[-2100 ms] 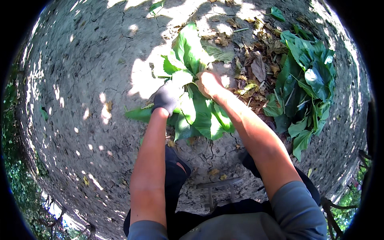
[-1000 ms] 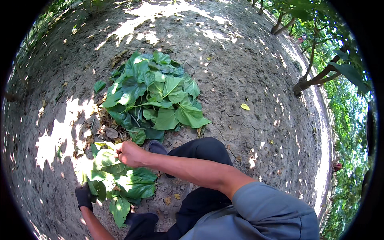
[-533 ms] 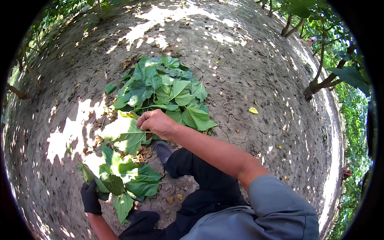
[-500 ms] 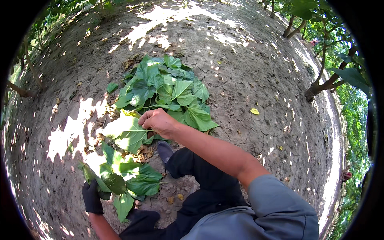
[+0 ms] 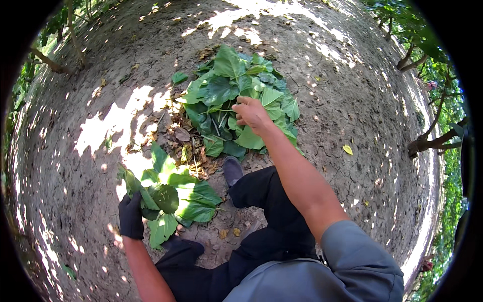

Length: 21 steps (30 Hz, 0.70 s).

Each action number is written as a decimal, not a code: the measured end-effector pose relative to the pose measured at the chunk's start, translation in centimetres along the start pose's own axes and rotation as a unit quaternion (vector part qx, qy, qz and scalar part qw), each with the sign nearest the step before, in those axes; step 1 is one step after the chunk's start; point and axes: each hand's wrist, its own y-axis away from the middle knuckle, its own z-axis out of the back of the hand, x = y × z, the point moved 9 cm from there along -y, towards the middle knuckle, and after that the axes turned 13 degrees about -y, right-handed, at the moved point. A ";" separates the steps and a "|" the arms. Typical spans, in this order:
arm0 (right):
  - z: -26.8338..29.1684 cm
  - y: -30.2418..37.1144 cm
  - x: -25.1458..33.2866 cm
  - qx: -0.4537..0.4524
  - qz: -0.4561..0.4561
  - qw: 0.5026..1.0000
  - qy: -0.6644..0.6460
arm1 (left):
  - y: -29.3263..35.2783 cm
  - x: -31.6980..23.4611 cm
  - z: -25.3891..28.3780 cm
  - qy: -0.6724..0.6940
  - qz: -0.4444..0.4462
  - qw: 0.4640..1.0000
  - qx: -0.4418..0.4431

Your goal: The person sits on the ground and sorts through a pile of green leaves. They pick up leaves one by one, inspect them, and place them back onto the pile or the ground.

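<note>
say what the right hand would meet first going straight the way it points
Probably the large green leaf pile just past the right hand; whether they already touch is unclear.

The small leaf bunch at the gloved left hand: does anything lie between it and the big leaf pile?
Only dry brown leaves on the ground; a shoe stands right of that gap, beside the pile.

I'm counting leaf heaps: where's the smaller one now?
In the head view, the smaller heap lies lower left, the left hand at its left edge, the larger heap to its upper right.
</note>
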 end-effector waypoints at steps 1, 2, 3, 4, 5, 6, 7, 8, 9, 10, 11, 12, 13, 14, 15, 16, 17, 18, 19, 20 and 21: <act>-1.0 0.4 -0.7 0.026 -0.028 0.998 0.058 | 0.2 -0.6 -0.6 0.002 -0.003 1.000 0.003; -1.9 0.7 -1.0 0.057 -0.007 0.990 0.131 | 0.7 -1.5 -1.7 0.018 -0.005 1.000 0.014; -3.1 1.2 -1.3 0.090 0.016 0.976 0.199 | 1.0 -1.7 -2.2 0.032 0.007 0.999 0.026; -4.8 1.8 -1.2 0.124 0.043 0.955 0.265 | 1.1 -1.8 -2.4 0.061 0.005 0.998 0.029; -5.9 2.4 -1.0 0.137 0.064 0.940 0.306 | 1.2 -1.8 -2.6 0.090 0.002 0.995 0.032; -7.5 3.3 -0.4 0.151 0.087 0.922 0.345 | 1.4 -1.6 -2.4 0.097 0.007 0.995 0.032; -8.5 4.0 0.0 0.161 0.111 0.901 0.386 | 1.5 -1.6 -2.6 0.107 0.011 0.994 0.035; -9.2 4.5 0.2 0.168 0.136 0.894 0.392 | 1.6 -1.9 -2.9 0.098 0.010 0.994 0.040; -10.0 5.0 0.3 0.180 0.132 0.895 0.386 | 1.4 -1.2 -2.8 0.113 0.009 0.993 0.047; -11.2 5.6 0.1 0.201 0.126 0.896 0.375 | 1.1 -0.7 -2.2 0.096 -0.024 0.993 0.057; -12.1 6.3 -0.4 0.224 0.115 0.897 0.364 | 1.2 -0.7 -2.2 0.085 -0.033 0.994 0.058; -12.5 6.9 -0.6 0.225 0.117 0.896 0.366 | 1.3 -1.5 -2.9 0.090 -0.040 0.993 0.067; -13.3 7.3 -0.5 0.228 0.122 0.894 0.365 | 1.5 -2.2 -3.2 0.102 -0.043 0.991 0.071; -14.2 8.0 -0.7 0.251 0.119 0.896 0.347 | 1.7 -2.7 -3.7 0.127 -0.045 0.988 0.077; -15.6 8.8 -0.8 0.273 0.117 0.897 0.327 | 1.8 -2.5 -3.7 0.200 -0.025 0.976 0.081; -16.5 9.6 -0.9 0.294 0.115 0.896 0.314 | 1.9 -2.7 -4.0 0.221 -0.020 0.971 0.087; -17.8 10.4 -2.2 0.321 0.035 0.909 0.265 | 2.3 -2.9 -4.0 0.241 -0.015 0.966 0.095; -18.7 11.2 -2.4 0.349 0.033 0.901 0.255 | 2.6 -3.4 -4.3 0.247 -0.017 0.964 0.095; -19.6 12.0 -2.6 0.376 0.030 0.893 0.244 | 2.8 -3.9 -4.5 0.253 -0.018 0.962 0.096; -20.3 12.7 -2.8 0.399 0.013 0.884 0.244 | 3.0 -4.1 -4.7 0.258 -0.019 0.961 0.098; -21.0 13.5 -3.0 0.420 0.008 0.884 0.205 | 3.0 -4.2 -4.8 0.259 -0.024 0.961 0.097</act>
